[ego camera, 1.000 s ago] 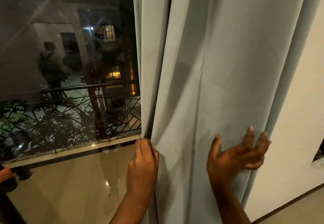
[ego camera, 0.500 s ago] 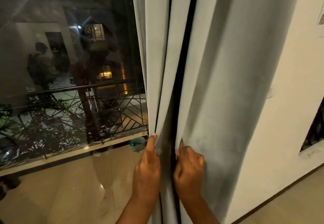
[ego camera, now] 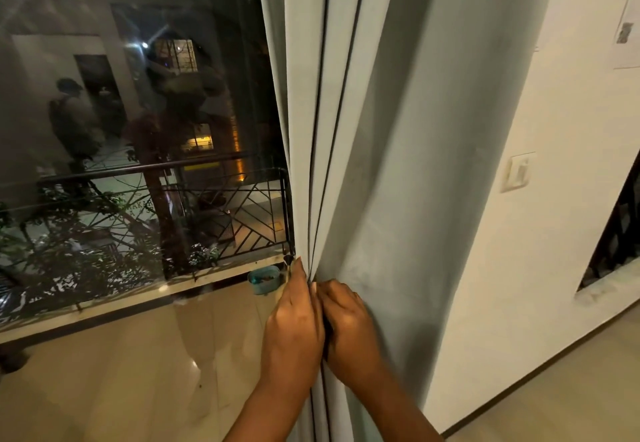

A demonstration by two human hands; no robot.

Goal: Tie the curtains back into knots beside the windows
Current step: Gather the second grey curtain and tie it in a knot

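The window (ego camera: 138, 164) fills the left side, dark glass with reflections and a black railing (ego camera: 207, 206) outside. Right of it hangs the curtain (ego camera: 398, 164), pale grey-blue, gathered into tall narrow folds that run from the top edge down past the bottom, between the glass and the wall (ego camera: 554, 199). That wall is cream, carrying a switch plate (ego camera: 518, 171) and a sheet of paper (ego camera: 627, 26) higher up. Tan floor tiles (ego camera: 121, 372) shine below the glass. Now the hands, side by side and touching at the curtain's left folds, low in view. The left hand (ego camera: 294, 331) is closed, pinching the outer folds with fingers pointing up. The right hand (ego camera: 349, 324) is curled tight onto the neighbouring folds, knuckles up. A small teal pot (ego camera: 263, 279) sits just beyond the glass, near the left hand's fingertips.
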